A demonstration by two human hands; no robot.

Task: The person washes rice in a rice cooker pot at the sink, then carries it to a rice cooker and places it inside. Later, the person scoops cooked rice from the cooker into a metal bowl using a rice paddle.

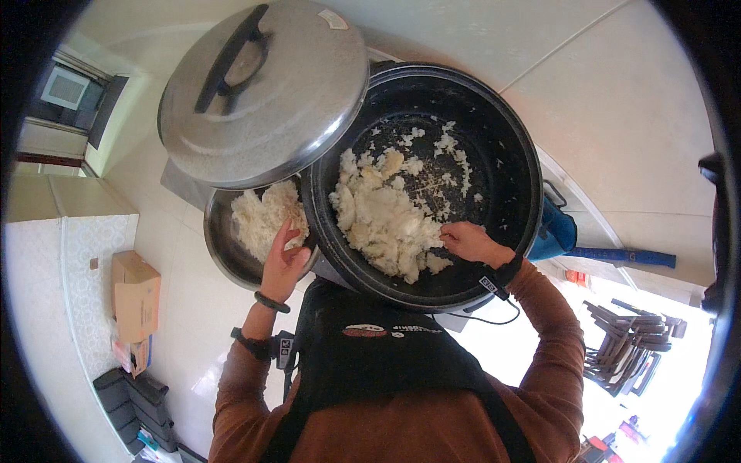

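A wide black pot [505,166] holds a pile of cooked white rice [382,220], heaped toward its left and near side, with some yellowish crusty pieces. Scattered grains stick to the bare bottom and far wall. My right hand [472,243] is inside the pot, closed, its fingertips pinching rice at the right edge of the pile. To the left of the pot stands a shallow metal bowl [220,251] with more white rice [266,220] in it. Over that bowl's near right side is my left hand [284,258], fingers apart and nothing seen in them.
A large metal lid [301,100] with a black handle [231,58] covers the pot's far left rim and overhangs the bowl. A blue strap [625,256] lies right of the pot. Cardboard boxes [135,297] stand at the left wall; stacked folded chairs [629,347] are at the right.
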